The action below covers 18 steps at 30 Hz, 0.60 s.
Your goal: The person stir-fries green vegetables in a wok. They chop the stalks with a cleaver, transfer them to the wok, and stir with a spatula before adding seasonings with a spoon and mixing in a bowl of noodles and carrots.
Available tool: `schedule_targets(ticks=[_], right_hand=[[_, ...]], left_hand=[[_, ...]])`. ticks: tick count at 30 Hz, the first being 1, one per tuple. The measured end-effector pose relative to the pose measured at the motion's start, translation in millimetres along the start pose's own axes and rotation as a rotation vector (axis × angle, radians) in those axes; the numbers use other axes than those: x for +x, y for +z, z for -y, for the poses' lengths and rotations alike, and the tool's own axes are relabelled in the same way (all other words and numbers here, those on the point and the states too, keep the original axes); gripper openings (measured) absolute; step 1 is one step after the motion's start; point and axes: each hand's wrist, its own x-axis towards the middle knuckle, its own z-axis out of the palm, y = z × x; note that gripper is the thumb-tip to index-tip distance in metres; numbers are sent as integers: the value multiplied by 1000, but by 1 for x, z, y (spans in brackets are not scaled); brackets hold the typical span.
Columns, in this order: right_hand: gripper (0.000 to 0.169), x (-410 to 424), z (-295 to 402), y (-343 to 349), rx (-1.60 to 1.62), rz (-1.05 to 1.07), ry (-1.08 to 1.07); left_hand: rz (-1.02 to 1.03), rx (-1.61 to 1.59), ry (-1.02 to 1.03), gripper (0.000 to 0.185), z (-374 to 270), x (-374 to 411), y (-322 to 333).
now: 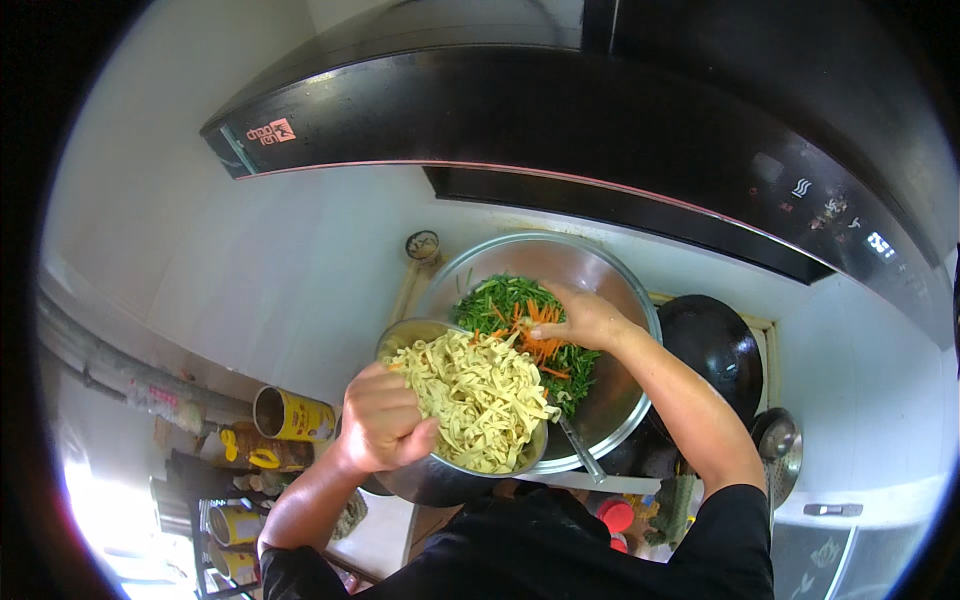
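My left hand (384,424) grips the left rim of a metal bowl (538,444), which is tilted toward a larger basin. Heaped in this bowl are flat pale-yellow strips (480,397), either noodles or tofu strips. The wide metal basin (619,289) holds chopped green vegetables (499,296) with shredded carrot (541,330) on top. Over the carrot, my right hand (589,319) has its thumb and fingers apart; whether its fingertips touch the food is unclear. A metal utensil handle (581,450) sticks out between the two bowls toward me.
A black range hood (487,112) overhangs the stove. To the basin's right are a black wok (705,352) and a hanging ladle (778,439). A small can (422,246) stands behind. Yellow tins (296,414) and jars line the left side; red lids (615,516) show below.
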Motion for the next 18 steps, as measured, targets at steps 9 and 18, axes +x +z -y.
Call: schedule_targets(ticks=[9, 18], right_hand=[[72, -129, 44, 48, -370, 597, 83], [24, -97, -21, -47, -836, 369, -23]], left_hand=[[-61, -29, 17, 46, 9, -3, -18], [-53, -55, 61, 44, 16, 10, -36]])
